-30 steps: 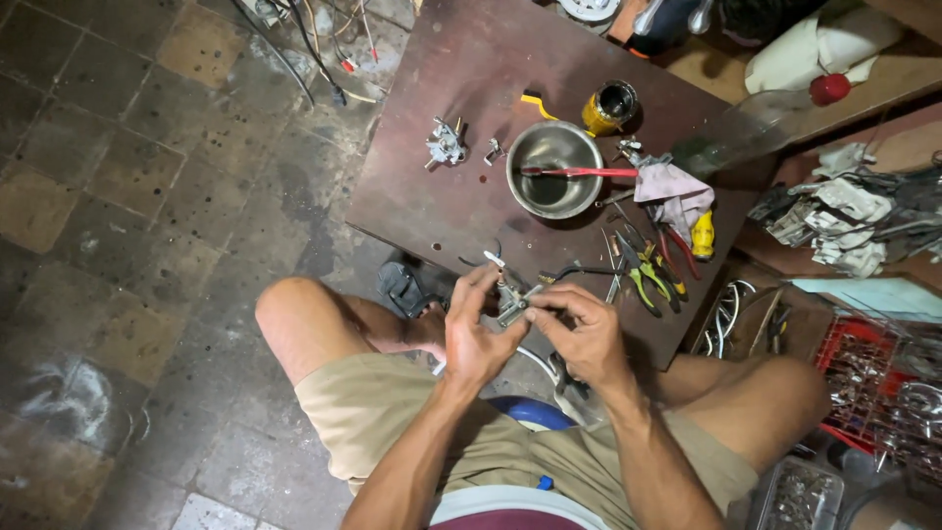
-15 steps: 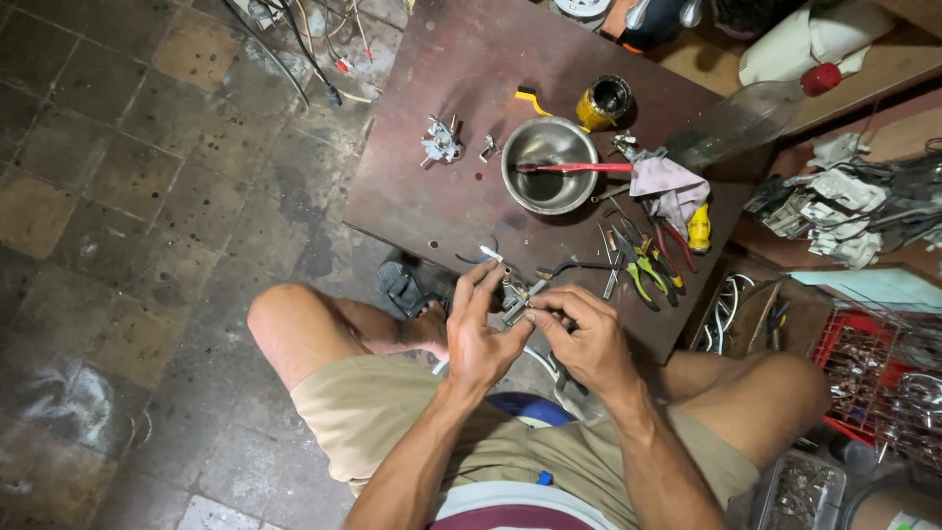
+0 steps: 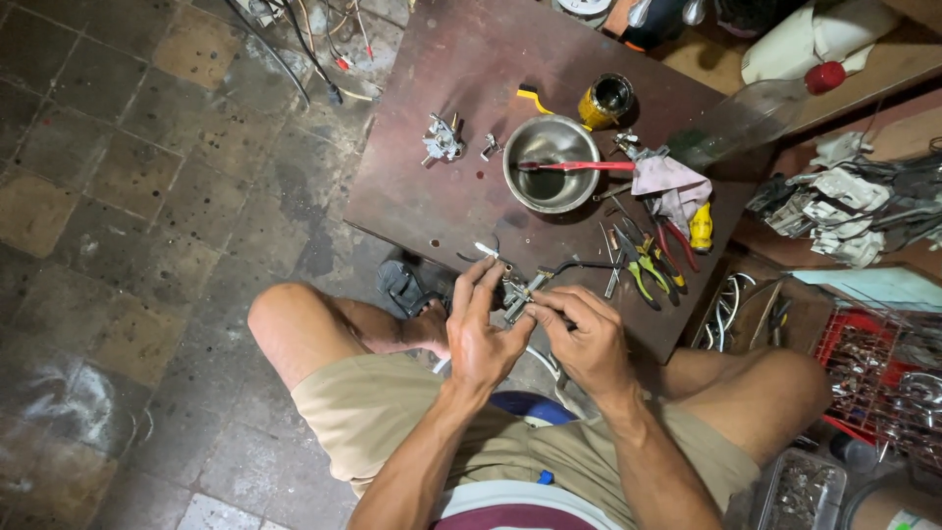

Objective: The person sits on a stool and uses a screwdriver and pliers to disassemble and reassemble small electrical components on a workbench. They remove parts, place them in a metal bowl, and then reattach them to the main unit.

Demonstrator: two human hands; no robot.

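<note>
Dark brown board (image 3: 442, 196) over tiled floor; L hand (image 3: 484, 329) & R hand (image 3: 579, 334) both pinch small grey metal part (image 3: 517, 292).

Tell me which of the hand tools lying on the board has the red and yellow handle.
The screwdriver, lying at the right of the board just below the crumpled cloth. The pliers beside it have yellow-green grips; the other pair has red ones.

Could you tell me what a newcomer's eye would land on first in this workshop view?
First, the two hands at the near edge of the dark board: the left hand and right hand pinch a small metal part between them. Next, the steel bowl mid-board with a red-handled tool across it, and the pliers lying to the right.
</note>
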